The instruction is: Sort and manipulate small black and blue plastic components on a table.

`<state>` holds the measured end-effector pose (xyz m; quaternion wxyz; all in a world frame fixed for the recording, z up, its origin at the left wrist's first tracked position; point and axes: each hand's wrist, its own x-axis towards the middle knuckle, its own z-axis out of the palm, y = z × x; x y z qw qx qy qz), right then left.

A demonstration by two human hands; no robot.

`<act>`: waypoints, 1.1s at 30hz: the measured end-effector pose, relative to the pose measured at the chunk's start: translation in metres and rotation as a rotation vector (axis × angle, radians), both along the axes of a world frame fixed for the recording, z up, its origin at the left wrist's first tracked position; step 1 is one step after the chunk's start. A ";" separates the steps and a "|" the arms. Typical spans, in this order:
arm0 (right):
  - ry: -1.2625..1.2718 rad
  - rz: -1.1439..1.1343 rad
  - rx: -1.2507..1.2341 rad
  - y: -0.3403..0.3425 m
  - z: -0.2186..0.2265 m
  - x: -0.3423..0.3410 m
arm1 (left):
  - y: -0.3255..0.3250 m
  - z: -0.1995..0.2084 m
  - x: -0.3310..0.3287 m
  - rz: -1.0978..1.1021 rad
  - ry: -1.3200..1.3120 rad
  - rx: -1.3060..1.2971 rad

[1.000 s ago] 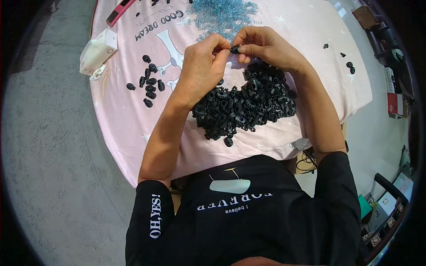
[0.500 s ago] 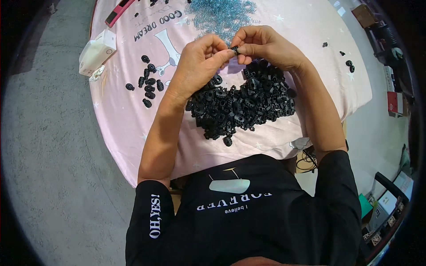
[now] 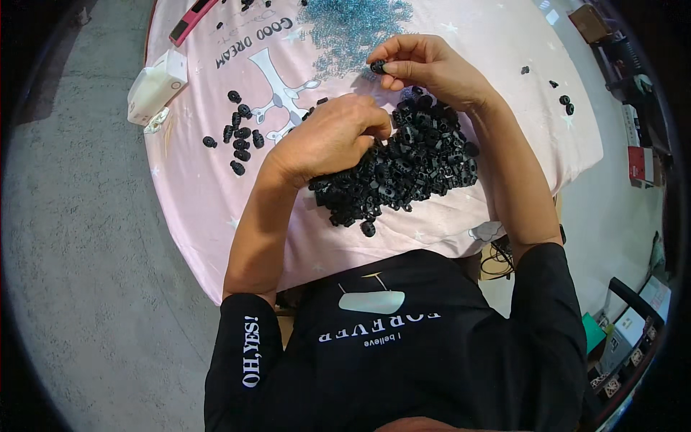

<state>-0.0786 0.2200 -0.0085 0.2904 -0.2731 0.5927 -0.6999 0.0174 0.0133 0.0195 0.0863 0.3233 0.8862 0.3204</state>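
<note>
A small black cord lock (image 3: 378,66) is pinched between the thumb and fingertips of my right hand (image 3: 425,68), just in front of the heap of small coil springs (image 3: 353,32). Lower and to the left, my left hand (image 3: 335,133) reaches into the left part of a large pile of black plastic cord-lock parts (image 3: 403,169). Its fingers curl downward among the pieces, and its fingertips are partly hidden, so whatever they grip cannot be made out. Several black cord locks (image 3: 242,144) lie in a loose group on the cloth, left of my left forearm.
A pale pink printed cloth (image 3: 209,209) covers the table. At the left edge stands a white tissue box (image 3: 158,83), with a pink and black object (image 3: 191,20) beyond it. A few black pieces (image 3: 566,104) lie to the right. Boxes and gear line the far right.
My hands have parted. The left one has come down from the cord lock to the pile, while the right has lifted slightly away with the cord lock in its fingers.
</note>
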 end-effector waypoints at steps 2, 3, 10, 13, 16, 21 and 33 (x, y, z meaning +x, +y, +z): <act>0.020 -0.005 0.015 0.000 0.000 0.000 | 0.001 0.001 0.000 -0.017 0.035 -0.061; 0.010 -0.002 0.014 0.000 0.000 -0.001 | 0.002 0.003 0.000 -0.016 0.036 -0.062; 0.007 -0.005 0.025 0.000 -0.004 -0.002 | 0.000 -0.007 -0.005 0.229 0.109 -0.011; 0.004 -0.005 0.020 0.001 -0.005 -0.003 | -0.004 -0.006 -0.008 0.287 0.107 0.030; 0.012 0.000 0.028 0.001 -0.006 -0.003 | -0.004 -0.003 -0.007 0.301 0.069 0.011; 0.021 -0.012 0.057 0.001 -0.005 -0.001 | 0.000 -0.002 -0.005 0.287 0.119 0.013; -0.011 0.005 0.038 -0.002 -0.002 0.001 | 0.000 0.003 -0.007 0.384 0.099 0.147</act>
